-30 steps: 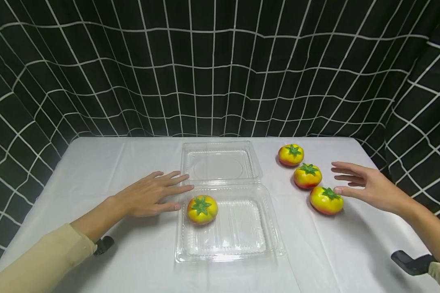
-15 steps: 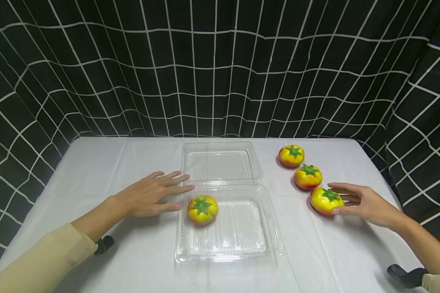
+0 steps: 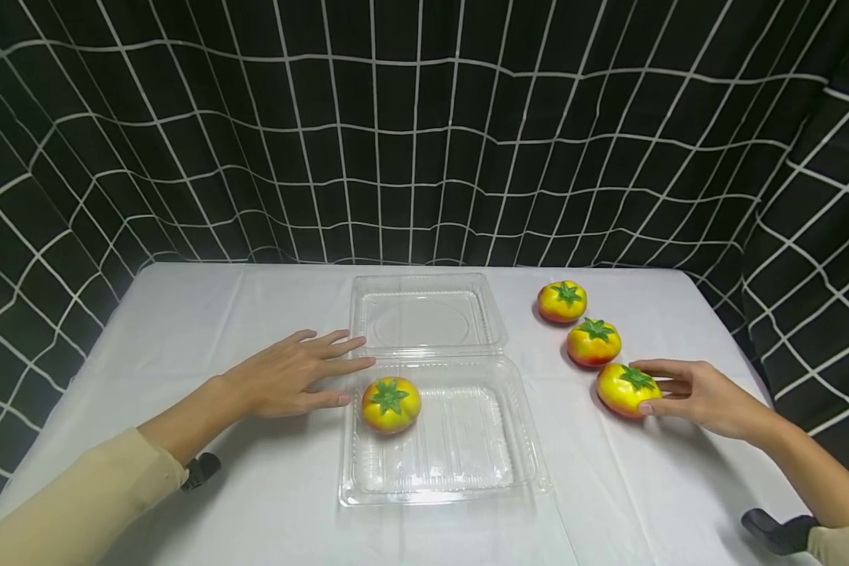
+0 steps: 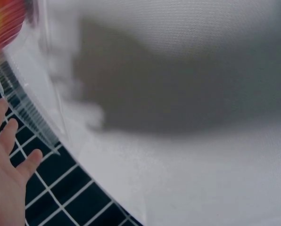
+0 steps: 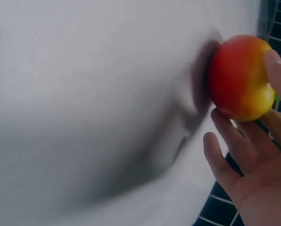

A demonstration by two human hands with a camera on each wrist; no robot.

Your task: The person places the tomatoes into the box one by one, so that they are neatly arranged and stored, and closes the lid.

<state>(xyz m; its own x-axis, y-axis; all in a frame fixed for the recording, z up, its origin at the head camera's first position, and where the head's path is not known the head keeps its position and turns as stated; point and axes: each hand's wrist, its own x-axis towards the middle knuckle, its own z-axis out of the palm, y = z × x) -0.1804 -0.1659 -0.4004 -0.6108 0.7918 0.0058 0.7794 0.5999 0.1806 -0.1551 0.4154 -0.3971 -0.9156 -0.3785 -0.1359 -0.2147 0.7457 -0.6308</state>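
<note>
The left hand [image 3: 288, 379] spreads straight fingers over the edge of the clear box [image 3: 470, 432], likely to steady it, though I can't tell whether it touches. The boxed fruit [image 3: 391, 406] sits in the near half. Past the far fruit [image 3: 562, 302] and middle fruit [image 3: 593, 343] on the counter [image 3: 184, 314], the right hand [image 3: 711, 401], angled in sideways, pinches the near fruit [image 3: 617, 389].

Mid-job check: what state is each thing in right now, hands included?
Clear container: open, halves laid flat.
Fruit in the container: upright, unheld.
Nearest loose fruit: held, tilted.
Middle fruit: upright, unheld.
Farthest fruit: upright, unheld.
Left hand: fingers extended at the container's left edge; contact unclear.
Right hand: thumb and fingers gripping the nearest loose fruit.
</note>
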